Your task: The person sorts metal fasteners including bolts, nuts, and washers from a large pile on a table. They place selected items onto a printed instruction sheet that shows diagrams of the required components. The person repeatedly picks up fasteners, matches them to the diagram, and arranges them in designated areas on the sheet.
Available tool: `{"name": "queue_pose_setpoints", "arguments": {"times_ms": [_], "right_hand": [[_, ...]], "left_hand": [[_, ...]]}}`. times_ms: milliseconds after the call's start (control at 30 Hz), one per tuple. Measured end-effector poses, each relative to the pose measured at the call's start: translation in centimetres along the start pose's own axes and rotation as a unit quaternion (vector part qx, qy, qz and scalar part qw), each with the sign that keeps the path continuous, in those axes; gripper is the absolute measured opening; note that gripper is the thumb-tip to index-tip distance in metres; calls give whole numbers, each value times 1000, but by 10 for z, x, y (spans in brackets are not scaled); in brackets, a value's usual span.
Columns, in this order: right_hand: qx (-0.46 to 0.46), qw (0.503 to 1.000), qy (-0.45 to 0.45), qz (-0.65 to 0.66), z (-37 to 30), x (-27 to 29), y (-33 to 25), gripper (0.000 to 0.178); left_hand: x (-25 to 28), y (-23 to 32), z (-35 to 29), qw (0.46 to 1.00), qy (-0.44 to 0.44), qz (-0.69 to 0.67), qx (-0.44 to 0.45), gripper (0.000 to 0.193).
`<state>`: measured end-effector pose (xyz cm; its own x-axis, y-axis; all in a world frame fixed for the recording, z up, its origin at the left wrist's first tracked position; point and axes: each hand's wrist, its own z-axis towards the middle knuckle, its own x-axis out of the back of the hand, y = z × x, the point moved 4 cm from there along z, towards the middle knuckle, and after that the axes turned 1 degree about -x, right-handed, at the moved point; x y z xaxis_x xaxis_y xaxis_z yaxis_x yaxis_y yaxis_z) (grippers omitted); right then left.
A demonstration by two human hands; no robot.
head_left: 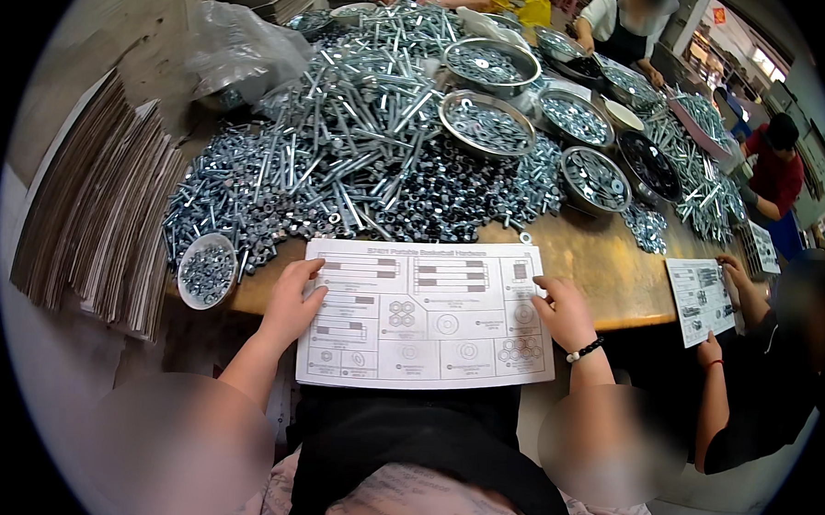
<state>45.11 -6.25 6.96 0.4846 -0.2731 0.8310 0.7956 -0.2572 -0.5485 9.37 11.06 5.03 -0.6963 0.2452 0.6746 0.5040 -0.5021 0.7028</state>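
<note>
A white printed card point(464, 352) with drawings of bolts, nuts and washers in boxes lies across my lap, its far edge against the table's front edge. My left hand point(291, 300) grips its left side, thumb on top and fingers toward the edge. On the right side my right hand point(565, 312) holds it the same way, with a dark beaded bracelet at the wrist. Just beyond the card are loose dark nuts point(415, 198) and a big heap of silver bolts point(345, 116). One washer point(525, 238) lies by the card's far right corner.
Metal bowls of washers point(487, 125) stand to the right of the heap. A white bowl point(183, 289) of small nuts sits at the table's left front. Stacked cardboard point(111, 207) leans at far left. On the right, a co-worker's hands hold a similar card point(701, 298).
</note>
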Motion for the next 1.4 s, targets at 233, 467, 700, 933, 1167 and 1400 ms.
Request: {"name": "queue_pose_setpoints", "arguments": {"times_ms": [233, 467, 700, 933, 1167, 1400], "right_hand": [[1, 992, -73, 103, 20, -32, -54, 24], [50, 987, -106, 110, 51, -76, -80, 24], [130, 976, -106, -141, 135, -148, -157, 22], [108, 950, -178, -232, 159, -175, -174, 18], [47, 964, -162, -205, 160, -134, -168, 20], [28, 928, -169, -330, 176, -144, -165, 17]], "left_hand": [[-8, -9, 37, 997, 17, -76, -14, 37], [-32, -19, 115, 964, -58, 252, 63, 40], [-45, -12, 124, 955, -110, 248, 121, 46], [-20, -20, 124, 977, -125, 136, 109, 50], [33, -25, 130, 964, 40, 255, -64, 17], [6, -51, 134, 920, 6, 385, -79, 6]]}}
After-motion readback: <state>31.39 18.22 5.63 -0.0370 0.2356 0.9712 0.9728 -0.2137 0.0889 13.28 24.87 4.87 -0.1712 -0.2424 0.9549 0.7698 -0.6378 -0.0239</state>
